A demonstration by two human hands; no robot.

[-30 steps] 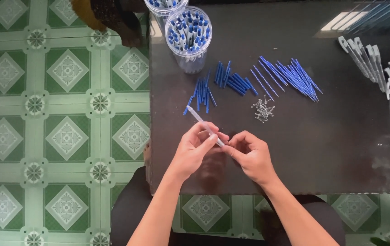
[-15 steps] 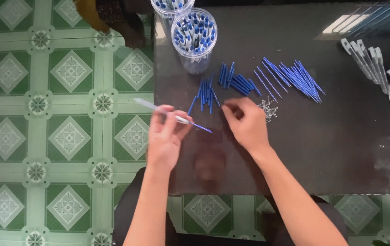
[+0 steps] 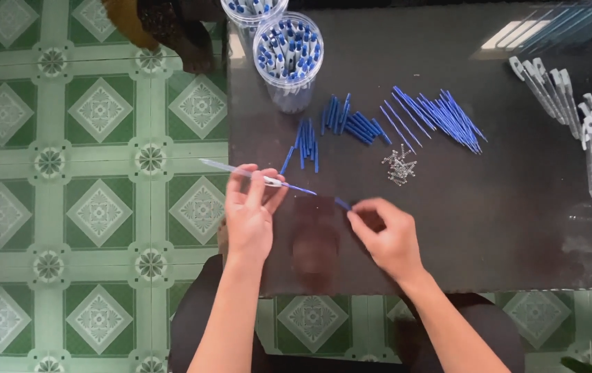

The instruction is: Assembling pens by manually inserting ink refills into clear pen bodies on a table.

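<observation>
Clear pen barrel: left hand is pinching it, blue refill pointing to 3 o'clock. Small blue cap: right hand is pinching it at 3 o'clock of barrel, over dark tabletop.

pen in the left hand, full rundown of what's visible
The pen is a slim, clear plastic barrel with a thin blue refill poking out of its right end. It lies nearly level, tilted slightly down to the right, held in the air across the left edge of the dark table. The left hand pinches it near the middle with its fingertips; the barrel's left end sticks out over the green tiled floor. The right hand is apart from it, holding a small blue piece.
</observation>
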